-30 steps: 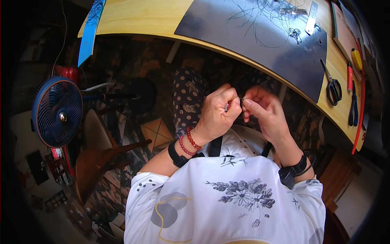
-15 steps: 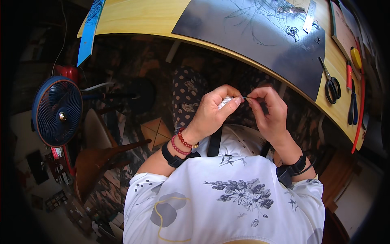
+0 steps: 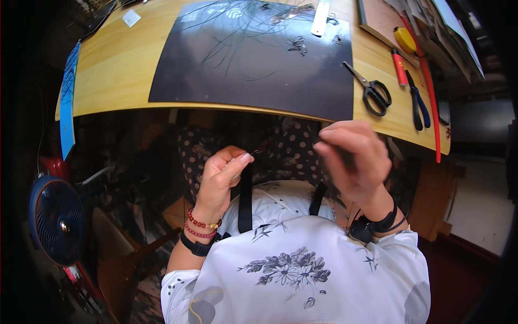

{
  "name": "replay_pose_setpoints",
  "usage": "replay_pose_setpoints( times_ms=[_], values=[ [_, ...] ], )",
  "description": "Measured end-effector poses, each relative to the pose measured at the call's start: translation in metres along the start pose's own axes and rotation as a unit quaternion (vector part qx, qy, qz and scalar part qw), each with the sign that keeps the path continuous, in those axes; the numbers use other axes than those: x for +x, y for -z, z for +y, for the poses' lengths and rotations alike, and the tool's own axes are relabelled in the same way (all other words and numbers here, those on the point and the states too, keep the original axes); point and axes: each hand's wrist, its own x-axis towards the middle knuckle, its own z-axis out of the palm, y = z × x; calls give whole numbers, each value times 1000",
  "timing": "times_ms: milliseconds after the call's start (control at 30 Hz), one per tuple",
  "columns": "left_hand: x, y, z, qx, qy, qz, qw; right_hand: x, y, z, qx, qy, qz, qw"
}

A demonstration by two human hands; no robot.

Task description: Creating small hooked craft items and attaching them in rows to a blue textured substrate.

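My left hand (image 3: 220,175) is closed in a pinch in front of my lap. From its fingertips a small, thin dark piece (image 3: 256,153) pokes out, too fine to name. My right hand (image 3: 357,156) is raised near the front edge of the table, apart from the left, with its fingers curved. Motion smears those fingers, so whether they hold a fine strand cannot be told. On the table, a black mat (image 3: 253,89) carries loose thin dark strands (image 3: 229,38) and a small tangled dark clump (image 3: 297,45). Black-handled scissors (image 3: 376,98) lie nearest to my right hand.
A metal ruler (image 3: 320,19) lies at the mat's far side. Right of the scissors are a red tube-like item (image 3: 399,68), dark-handled pliers (image 3: 416,105), a yellow tool (image 3: 404,40) and a long red strip (image 3: 430,92). A blue strip (image 3: 67,124) overhangs the left edge; a fan (image 3: 58,221) stands below.
My hands have parted: the right has swung up toward the table edge, while the left still pinches. The white bit seen in my left hand is now hidden. The view has shifted to the right.
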Motion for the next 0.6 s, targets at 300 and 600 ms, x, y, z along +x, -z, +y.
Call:
replay_pose_setpoints(
  times_ms=[300, 600],
  values=[
    [11, 2, -3, -58, 2, 8, 998, -12, 120, 61, -493, -250, -57, 831],
    [13, 5, -4, -116, 19, 24, 993, -25, 140, 97, -14, -395, 224, 891]
  ],
)
